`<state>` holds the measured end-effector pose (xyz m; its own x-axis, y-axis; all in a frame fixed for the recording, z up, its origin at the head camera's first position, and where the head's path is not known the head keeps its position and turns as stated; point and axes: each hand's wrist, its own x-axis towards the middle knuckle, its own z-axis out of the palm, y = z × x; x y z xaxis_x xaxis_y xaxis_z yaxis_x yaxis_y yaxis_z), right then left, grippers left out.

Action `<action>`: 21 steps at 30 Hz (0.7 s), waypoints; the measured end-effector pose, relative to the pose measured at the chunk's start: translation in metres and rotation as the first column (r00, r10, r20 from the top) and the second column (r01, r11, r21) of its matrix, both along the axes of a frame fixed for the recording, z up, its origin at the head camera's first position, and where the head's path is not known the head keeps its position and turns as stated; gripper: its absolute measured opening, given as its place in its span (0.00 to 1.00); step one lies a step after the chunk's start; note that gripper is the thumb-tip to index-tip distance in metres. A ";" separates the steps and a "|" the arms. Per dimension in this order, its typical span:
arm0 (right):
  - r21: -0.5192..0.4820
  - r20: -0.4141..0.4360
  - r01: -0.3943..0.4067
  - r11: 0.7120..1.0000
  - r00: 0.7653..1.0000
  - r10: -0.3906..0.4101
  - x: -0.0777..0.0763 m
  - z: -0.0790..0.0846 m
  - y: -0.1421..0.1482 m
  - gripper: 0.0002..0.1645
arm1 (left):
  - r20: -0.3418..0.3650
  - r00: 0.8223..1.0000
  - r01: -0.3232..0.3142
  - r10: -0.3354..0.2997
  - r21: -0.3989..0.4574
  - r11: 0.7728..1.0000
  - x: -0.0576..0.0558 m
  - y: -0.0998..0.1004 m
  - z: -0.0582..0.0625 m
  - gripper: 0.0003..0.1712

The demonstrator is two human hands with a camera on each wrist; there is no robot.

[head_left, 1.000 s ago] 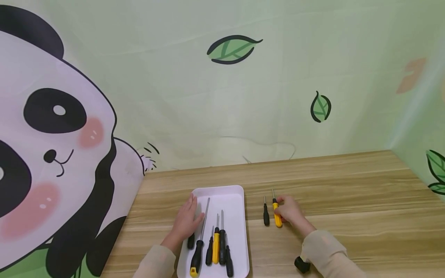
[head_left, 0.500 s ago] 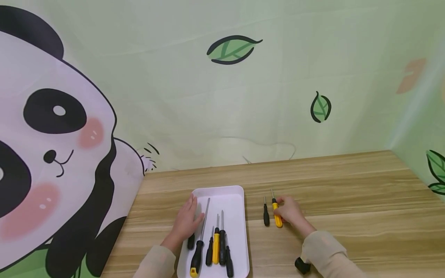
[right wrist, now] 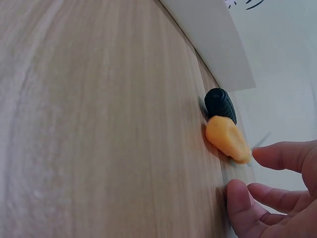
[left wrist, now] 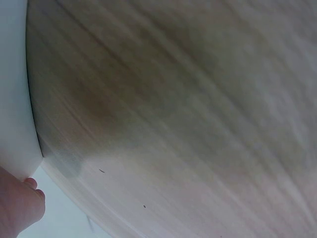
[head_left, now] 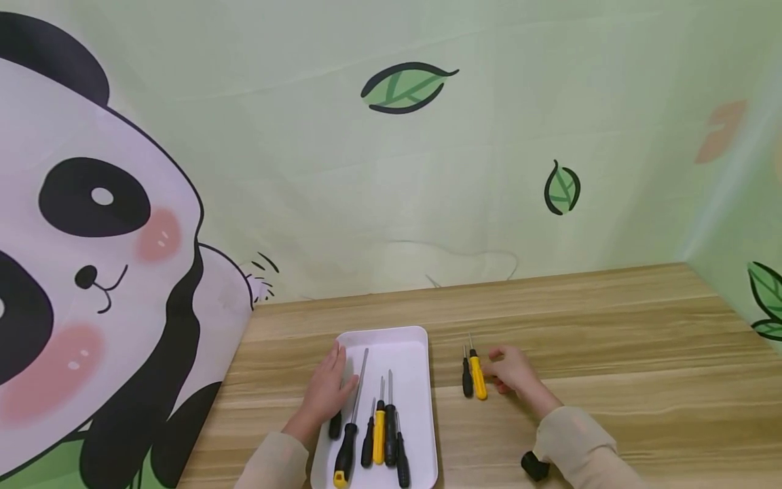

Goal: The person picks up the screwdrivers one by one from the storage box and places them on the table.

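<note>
My left hand [head_left: 324,390] rests on the left rim of the white tray [head_left: 409,350], its fingers extended. Partly under that hand lies a black-handled tool [head_left: 335,425]. On the table to the right of the tray, a yellow-handled screwdriver [head_left: 478,382] lies beside a small black-handled screwdriver [head_left: 467,382]. My right hand [head_left: 513,370] is just right of the yellow handle, thumb and fingers spread apart. In the right wrist view a fingertip [right wrist: 262,157] is close to the yellow handle [right wrist: 228,138]; whether it touches cannot be told.
Inside the tray lie a long black-and-yellow screwdriver [head_left: 347,451], another yellow one [head_left: 379,435] and several black-handled ones. A black object [head_left: 535,466] sits by my right sleeve. The wood table [head_left: 611,339] meets a printed cloth backdrop [head_left: 476,204] behind.
The yellow screwdriver has shifted left and tilted, coming alongside the small black one. My right hand's fingers have come off its handle. My left hand has stayed put.
</note>
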<state>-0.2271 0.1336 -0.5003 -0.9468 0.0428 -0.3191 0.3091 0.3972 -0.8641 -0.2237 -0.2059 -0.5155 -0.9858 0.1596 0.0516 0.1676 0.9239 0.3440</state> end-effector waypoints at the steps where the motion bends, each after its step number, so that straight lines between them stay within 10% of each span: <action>1: -0.005 0.003 -0.002 1.000 1.000 0.002 0.000 0.000 0.000 0.23 | 0.001 1.000 0.001 -0.001 0.003 1.000 0.000 0.000 0.000 0.39; 21: 0.021 0.018 -0.024 0.999 1.000 0.024 0.001 0.002 -0.007 0.24 | 0.012 1.000 -0.001 0.001 0.009 1.000 0.001 0.000 0.001 0.40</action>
<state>-0.2262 0.1263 -0.4986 -0.9419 0.0267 -0.3347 0.3141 0.4228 -0.8501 -0.2229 -0.2061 -0.5149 -0.9866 0.1582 0.0408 0.1624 0.9211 0.3539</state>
